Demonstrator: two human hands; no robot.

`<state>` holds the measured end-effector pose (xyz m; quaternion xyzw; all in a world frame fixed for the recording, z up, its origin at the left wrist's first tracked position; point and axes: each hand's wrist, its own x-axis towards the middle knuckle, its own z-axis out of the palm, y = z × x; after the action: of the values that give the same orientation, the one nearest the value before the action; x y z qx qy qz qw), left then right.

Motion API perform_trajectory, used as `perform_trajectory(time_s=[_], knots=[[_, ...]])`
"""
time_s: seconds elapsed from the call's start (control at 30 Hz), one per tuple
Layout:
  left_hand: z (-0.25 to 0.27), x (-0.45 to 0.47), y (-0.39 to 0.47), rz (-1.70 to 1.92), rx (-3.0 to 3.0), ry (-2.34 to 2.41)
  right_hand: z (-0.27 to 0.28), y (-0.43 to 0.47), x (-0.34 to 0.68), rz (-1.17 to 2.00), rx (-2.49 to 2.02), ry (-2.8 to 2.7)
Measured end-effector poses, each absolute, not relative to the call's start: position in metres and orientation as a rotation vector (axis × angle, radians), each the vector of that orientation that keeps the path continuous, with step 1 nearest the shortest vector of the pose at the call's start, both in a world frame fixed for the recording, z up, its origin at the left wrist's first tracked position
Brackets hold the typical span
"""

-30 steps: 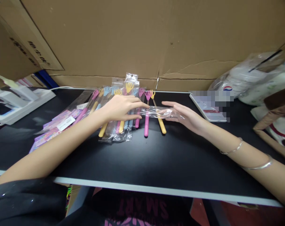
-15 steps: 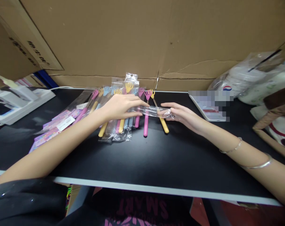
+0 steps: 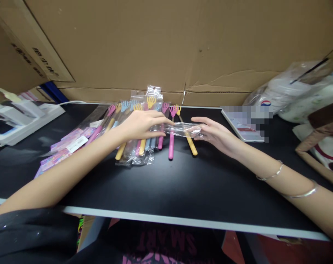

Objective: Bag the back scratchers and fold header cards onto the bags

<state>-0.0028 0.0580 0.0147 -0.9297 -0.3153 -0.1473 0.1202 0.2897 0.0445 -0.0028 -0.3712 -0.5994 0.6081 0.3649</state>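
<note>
A clear plastic bag (image 3: 182,129) stretches sideways between my hands above the back scratchers. My left hand (image 3: 145,124) grips its left end, thumb below and fingers above. The bag's right end is at my right hand (image 3: 213,134), where the thumb and lower fingers hold it and the index finger is lifted away. Whether some right fingertips are inside the bag, I cannot tell. Beneath it lie a pink back scratcher (image 3: 171,146) and a yellow back scratcher (image 3: 192,146). Several bagged back scratchers (image 3: 141,148) are piled under and behind my left hand.
Left of the pile are purple printed cards (image 3: 59,156) with a white label. A white power strip (image 3: 31,123) stands at far left. To the right lie a phone (image 3: 241,126), a bagged cup (image 3: 281,91) and a brown-strapped bag (image 3: 328,146). Cardboard (image 3: 166,47) walls the back.
My right hand shifts very slightly right, and its index finger lifts a little from the bag. My left hand stays almost still. The back scratchers keep their places.
</note>
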Motion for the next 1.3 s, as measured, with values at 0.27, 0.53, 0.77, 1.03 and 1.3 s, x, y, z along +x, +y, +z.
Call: perform_trajectory(time_s=[0.27, 0.53, 0.77, 1.03, 1.3], knots=[[0.015, 0.001, 0.055, -0.479, -2.731, -0.981, -0.004, 0.048, 0.292, 1.528, -0.953, -1.475], [0.016, 0.011, 0.046, -0.405, -2.891, -0.995, -0.004, 0.037, 0.284, 1.594, -0.915, -1.547], [0.016, 0.005, 0.051, -0.471, -2.855, -1.053, -0.004, 0.046, 0.290, 1.451, -0.937, -1.507], [0.017, 0.002, 0.055, -0.478, -2.835, -1.081, 0.002, 0.048, 0.291, 1.428, -0.935, -1.481], [0.018, 0.001, 0.055, -0.527, -2.761, -1.121, -0.012, 0.064, 0.301, 1.168, -1.216, -1.607]])
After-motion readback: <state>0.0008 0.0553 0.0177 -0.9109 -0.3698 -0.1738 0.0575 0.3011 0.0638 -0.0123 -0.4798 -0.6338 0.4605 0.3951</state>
